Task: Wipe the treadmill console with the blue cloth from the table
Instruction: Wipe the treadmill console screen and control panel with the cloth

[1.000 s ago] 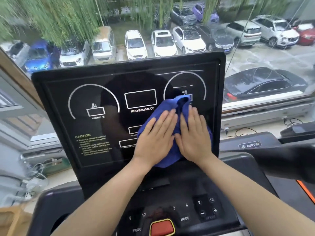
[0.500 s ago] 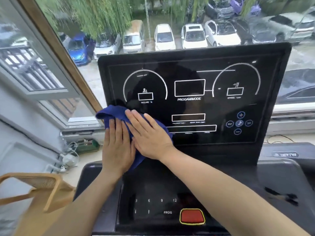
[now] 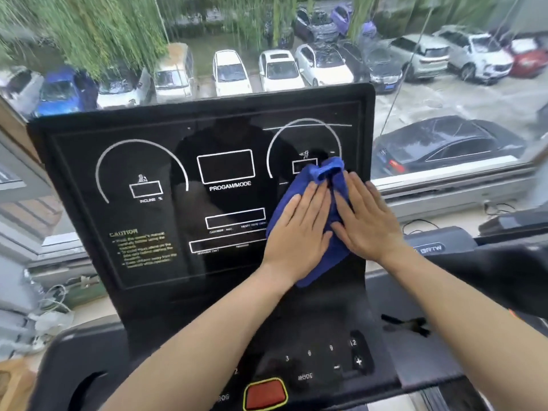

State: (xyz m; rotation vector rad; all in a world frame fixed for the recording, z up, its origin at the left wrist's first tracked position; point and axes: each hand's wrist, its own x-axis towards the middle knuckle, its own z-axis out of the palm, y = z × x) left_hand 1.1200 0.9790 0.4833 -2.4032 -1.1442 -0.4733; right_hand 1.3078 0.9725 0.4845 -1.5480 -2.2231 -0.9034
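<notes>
The left hand (image 3: 296,229) and right hand (image 3: 367,221) lay flat side by side, fingers straight, pressing the blue cloth (image 3: 315,173) against the treadmill console (image 3: 166,262) right of centre in the frame. A moment before they had been at its lower-left edge.

Upstairs room: treadmill (image 3: 154,271), parked cars (image 3: 278,69) below

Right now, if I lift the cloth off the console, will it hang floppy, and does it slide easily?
Probably floppy: the cloth bunches into soft folds at its top. Likely light, since the left hand and right hand, laid flat, hold it against the tilted console. It may slide easily, as the panel looks glossy.
</notes>
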